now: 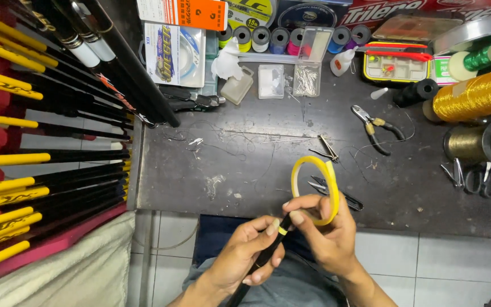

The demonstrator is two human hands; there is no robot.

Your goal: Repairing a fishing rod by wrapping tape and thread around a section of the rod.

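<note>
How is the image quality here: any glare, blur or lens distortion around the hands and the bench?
Head view: light is even, with sharp focus on the left hand, the right hand, the yellow tape roll and the black rod; no motion blur. Mild glare shows on the clear plastic boxes and the gold thread spool. Wide-angle bending curves the dark bench at its edges.

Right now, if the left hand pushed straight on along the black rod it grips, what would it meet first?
Probably the right hand, pinching the black rod at its yellow band beside the left hand; beyond that the yellow tape roll. Depth is unclear.
</note>
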